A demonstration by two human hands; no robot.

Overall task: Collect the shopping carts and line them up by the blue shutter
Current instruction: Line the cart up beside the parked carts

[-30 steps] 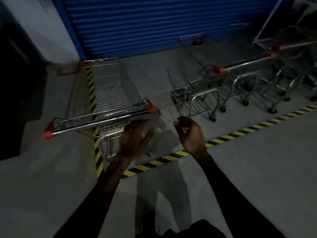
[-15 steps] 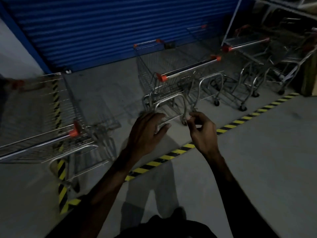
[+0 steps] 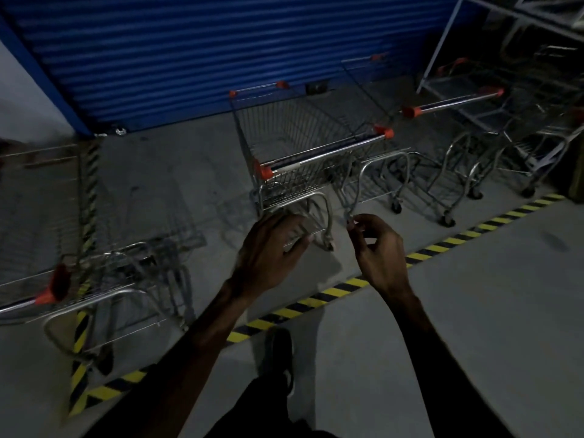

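Steel-wire shopping cart (image 3: 303, 159), orange handle caps, stands before the blue shutter (image 3: 221, 49); second cart (image 3: 455, 134) beside it on the right, third cart (image 3: 57, 248) apart on the left. Left hand (image 3: 271, 248): fingers loosely spread, empty. Right hand (image 3: 379, 251): fingers curled together, empty. Both hang over yellow-black floor tape (image 3: 316, 303).

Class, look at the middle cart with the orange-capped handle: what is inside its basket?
The middle cart looks empty: only bare wire mesh shows, with the floor visible through it. Its near corner, behind the handle, is too dark to check.
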